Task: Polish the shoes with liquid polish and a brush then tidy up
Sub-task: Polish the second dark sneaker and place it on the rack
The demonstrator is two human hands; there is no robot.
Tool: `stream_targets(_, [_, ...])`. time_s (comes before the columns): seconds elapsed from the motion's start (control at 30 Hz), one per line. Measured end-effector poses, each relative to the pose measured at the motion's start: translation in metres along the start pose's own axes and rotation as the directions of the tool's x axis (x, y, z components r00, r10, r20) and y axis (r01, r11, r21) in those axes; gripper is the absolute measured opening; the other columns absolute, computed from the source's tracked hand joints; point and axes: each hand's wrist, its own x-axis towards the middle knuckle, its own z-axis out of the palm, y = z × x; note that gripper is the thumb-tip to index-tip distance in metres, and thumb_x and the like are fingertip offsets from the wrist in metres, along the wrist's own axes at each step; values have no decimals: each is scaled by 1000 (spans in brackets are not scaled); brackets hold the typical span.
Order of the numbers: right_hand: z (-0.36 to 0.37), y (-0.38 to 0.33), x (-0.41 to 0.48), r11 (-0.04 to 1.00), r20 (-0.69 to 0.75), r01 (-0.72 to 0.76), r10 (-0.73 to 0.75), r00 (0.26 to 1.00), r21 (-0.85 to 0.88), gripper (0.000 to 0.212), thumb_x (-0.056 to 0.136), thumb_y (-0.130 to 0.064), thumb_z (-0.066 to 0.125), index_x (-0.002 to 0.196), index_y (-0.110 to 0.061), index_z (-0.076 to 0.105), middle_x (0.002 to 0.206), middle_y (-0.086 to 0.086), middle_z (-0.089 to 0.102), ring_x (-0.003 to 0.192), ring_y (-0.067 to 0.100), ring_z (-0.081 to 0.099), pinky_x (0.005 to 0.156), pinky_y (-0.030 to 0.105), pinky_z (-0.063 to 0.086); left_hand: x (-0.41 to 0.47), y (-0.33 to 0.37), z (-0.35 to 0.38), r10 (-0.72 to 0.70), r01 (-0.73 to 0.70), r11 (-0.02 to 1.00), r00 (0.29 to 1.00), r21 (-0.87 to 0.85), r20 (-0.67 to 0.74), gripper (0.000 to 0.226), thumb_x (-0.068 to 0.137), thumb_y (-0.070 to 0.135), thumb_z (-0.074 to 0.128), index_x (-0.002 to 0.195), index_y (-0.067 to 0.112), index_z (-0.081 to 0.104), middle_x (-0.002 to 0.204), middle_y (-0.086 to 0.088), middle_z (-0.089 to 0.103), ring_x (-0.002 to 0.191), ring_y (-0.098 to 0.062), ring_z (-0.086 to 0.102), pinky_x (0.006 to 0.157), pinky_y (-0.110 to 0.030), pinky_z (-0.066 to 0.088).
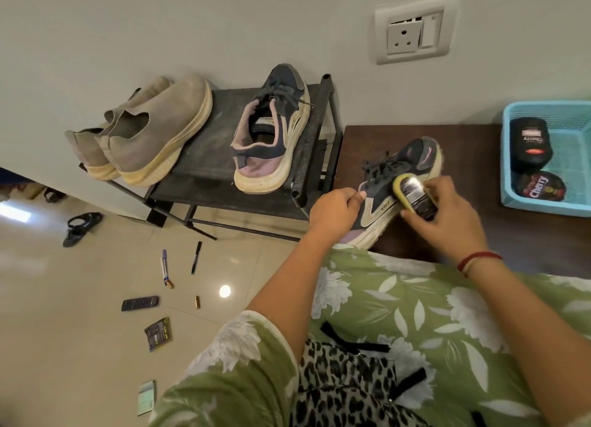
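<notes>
Navy-and-cream sneaker (pixel 403 170) sits at the edge of the dark wooden worktop (pixel 511 234); left hand (pixel 334 209) fingers pinch its collar, right hand (pixel 447 222) fingers wrap a yellow-backed brush (pixel 415 198); hard strokes might topple it.

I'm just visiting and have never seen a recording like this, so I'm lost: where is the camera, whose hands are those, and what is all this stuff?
There is no machine here. A person wears one wide-angle camera on the head, so you look down at their own hands. The left hand holds a dark sneaker on the brown table; the right hand grips a yellow-edged brush against its side. In the blue basket lie a black polish bottle and a round polish tin. The matching sneaker and a grey pair sit on the metal rack. Pens, batteries and a remote lie on the floor.
</notes>
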Motion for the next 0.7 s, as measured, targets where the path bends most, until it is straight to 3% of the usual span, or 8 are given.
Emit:
stream_targets(0.07, [-3, 0, 4, 990, -133, -133, 137, 982, 38, 50, 79, -36, 73, 114, -14, 44, 109, 14, 63, 98, 38, 61, 75, 42, 46, 0, 4, 1, 0, 0, 1000, 1000, 13, 1, 43, 101, 37, 38, 60, 24, 36, 60, 4, 42, 64, -23, 44, 55, -32, 25])
stream_targets(0.1, [-4, 0, 5, 991, -165, -125, 131, 978, 45, 50, 80, -36, 72, 114, -13, 45, 108, 13, 63, 98, 37, 61, 75, 42, 45, 1, 6, 1, 0, 0, 1000, 1000, 24, 0, 43, 101, 37, 38, 60, 25, 36, 61, 4, 42, 65, -23, 44, 56, -32, 26])
stream_targets(0.23, [-1, -1, -4, 997, 31, 76, -76, 997, 14, 46, 78, -38, 74, 110, -19, 48, 103, 5, 65, 93, 32, 63, 71, 39, 48, 1, 1, 1, -4, 5, 1000, 1000, 25, -7, 45, 101, 39, 38, 60, 23, 35, 59, 4, 42, 64, -24, 45, 54, -32, 26])
stream_targets(0.37, [-8, 5, 4, 977, -163, -164, 185, 969, 133, 46, 81, -38, 71, 109, -13, 46, 103, 13, 64, 93, 38, 62, 75, 42, 47, 1, 1, 3, -15, 16, 1000, 1000, 17, -27, 43, 101, 40, 37, 61, 22, 38, 62, 3, 47, 65, -23, 48, 55, -32, 30])
stream_targets(0.5, [0, 2, -1, 998, 24, 33, -35, 999, 54, 44, 78, -38, 74, 108, -19, 48, 103, 6, 65, 92, 32, 63, 72, 41, 50, 2, -2, 2, -4, 5, 1000, 999, 29, -35, 45, 101, 39, 38, 59, 25, 34, 59, 5, 43, 64, -23, 46, 54, -32, 28])
stream_targets(0.6, [0, 2, 3, 978, -111, -162, 177, 978, 130, 45, 82, -39, 70, 112, -14, 46, 106, 11, 64, 95, 36, 62, 76, 42, 48, 3, 1, 3, 18, -18, 1000, 1000, 23, -15, 44, 101, 37, 38, 60, 24, 36, 59, 6, 44, 64, -22, 47, 55, -32, 28])
stream_targets(0.63, [-1, 3, 5, 974, -159, -177, 199, 967, 141, 45, 83, -39, 69, 112, -15, 45, 105, 10, 63, 94, 35, 62, 75, 42, 48, 3, 2, 5, 18, -17, 999, 1000, 28, -19, 43, 101, 37, 38, 60, 24, 37, 60, 5, 45, 64, -23, 47, 55, -32, 28])
stream_targets(0.7, [-3, 5, 5, 983, -116, -76, 96, 989, 165, 42, 82, -38, 70, 109, -20, 44, 101, 3, 62, 88, 27, 61, 73, 40, 49, 3, -2, 7, 17, -16, 999, 999, 27, -34, 42, 101, 38, 38, 62, 23, 40, 61, 3, 46, 64, -23, 48, 54, -33, 31])
